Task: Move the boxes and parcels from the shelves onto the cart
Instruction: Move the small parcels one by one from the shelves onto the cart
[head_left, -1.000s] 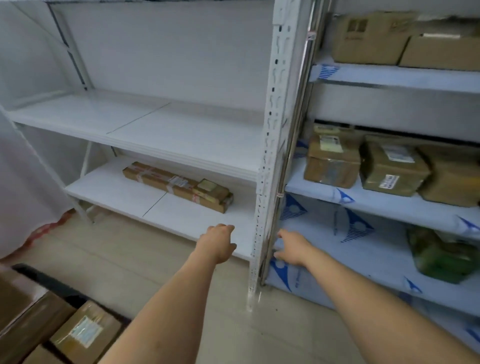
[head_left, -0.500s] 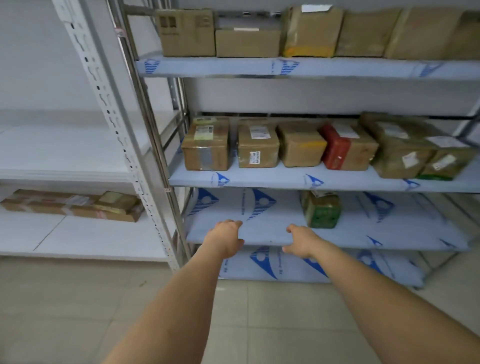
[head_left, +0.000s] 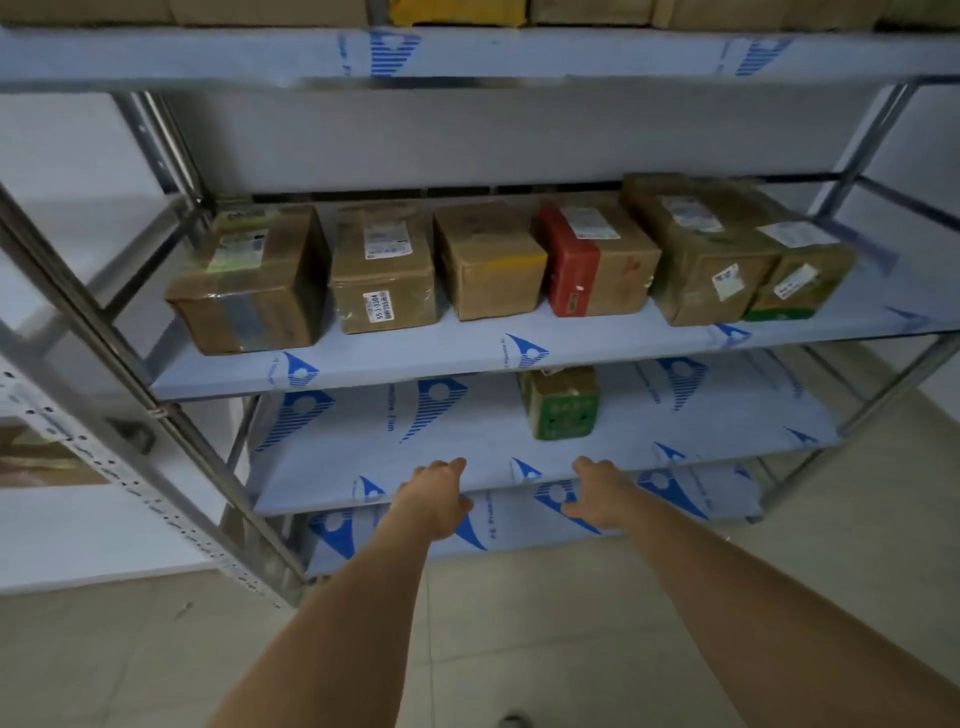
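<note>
Green parcel (head_left: 562, 404) sits beyond right hand (head_left: 597, 493), apart.

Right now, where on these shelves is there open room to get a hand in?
The lower shelf is bare on both sides of the lone green box, widest to its left, just beyond the left hand and right hand. The middle shelf is crowded: six parcels side by side, with narrow gaps and only a front strip free.

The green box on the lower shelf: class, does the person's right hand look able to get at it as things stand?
Probably yes. The green box stands alone, its front unblocked; the right hand, empty, is just below it at the shelf's front edge.
</note>
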